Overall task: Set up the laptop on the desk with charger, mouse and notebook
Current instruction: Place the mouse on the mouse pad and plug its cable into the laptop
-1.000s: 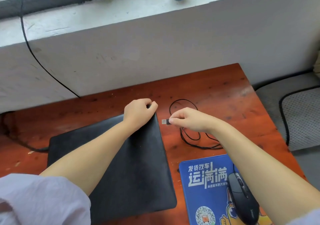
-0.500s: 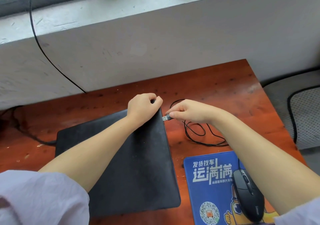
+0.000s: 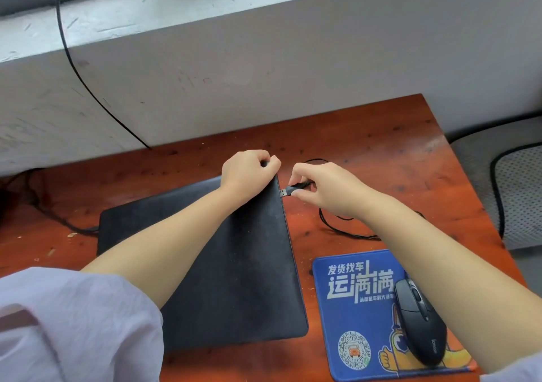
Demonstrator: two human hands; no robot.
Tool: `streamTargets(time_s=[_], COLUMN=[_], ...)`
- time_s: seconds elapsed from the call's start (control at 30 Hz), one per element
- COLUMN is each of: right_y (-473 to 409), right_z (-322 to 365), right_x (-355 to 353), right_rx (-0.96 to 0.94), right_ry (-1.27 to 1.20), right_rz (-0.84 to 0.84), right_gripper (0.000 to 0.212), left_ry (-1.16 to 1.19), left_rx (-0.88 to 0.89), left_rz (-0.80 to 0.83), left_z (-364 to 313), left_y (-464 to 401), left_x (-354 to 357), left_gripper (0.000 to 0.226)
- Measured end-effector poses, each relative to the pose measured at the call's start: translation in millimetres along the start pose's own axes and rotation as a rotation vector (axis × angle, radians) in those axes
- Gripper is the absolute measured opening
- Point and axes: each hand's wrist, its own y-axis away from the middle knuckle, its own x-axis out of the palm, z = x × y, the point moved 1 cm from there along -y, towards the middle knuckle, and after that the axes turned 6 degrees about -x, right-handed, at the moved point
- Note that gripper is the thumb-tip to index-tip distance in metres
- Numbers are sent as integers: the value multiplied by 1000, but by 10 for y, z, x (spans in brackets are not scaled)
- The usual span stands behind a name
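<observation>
A closed black laptop lies flat on the red-brown wooden desk. My left hand grips its far right corner. My right hand pinches the mouse's USB plug, whose metal tip touches the laptop's right edge near that corner. The thin black mouse cable loops on the desk behind my right wrist. The black mouse rests on a blue printed mouse pad at the lower right. A black cable meets the laptop's left side. No notebook is in view.
A white wall with a window ledge rises right behind the desk, and a black cable hangs down it. The desk's right edge drops off to a grey cushioned seat.
My right hand has carried the USB plug leftward until its tip reaches the laptop's right edge. My left hand has kept hold of the laptop's corner. The camera has moved closer.
</observation>
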Motion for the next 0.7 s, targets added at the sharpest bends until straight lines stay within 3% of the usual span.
streamTargets(time_s=[0.1, 0.4, 0.6, 0.7], right_y=[10, 39, 103, 85], right_z=[16, -58, -29, 18], right_x=[20, 57, 206, 113], right_rx=[-28, 14, 37, 25], right_ry=[39, -174, -182, -140], right_rz=[-31, 21, -130, -99], right_gripper=[12, 7, 9, 11], left_ry=[-1, 3, 6, 12], left_rx=[-2, -11, -16, -8], left_rz=[3, 18, 10, 10], left_z=[-5, -17, -10, -14], left_y=[4, 6, -9, -10], left_x=[-3, 26, -17, -32], left_gripper=[42, 41, 38, 40])
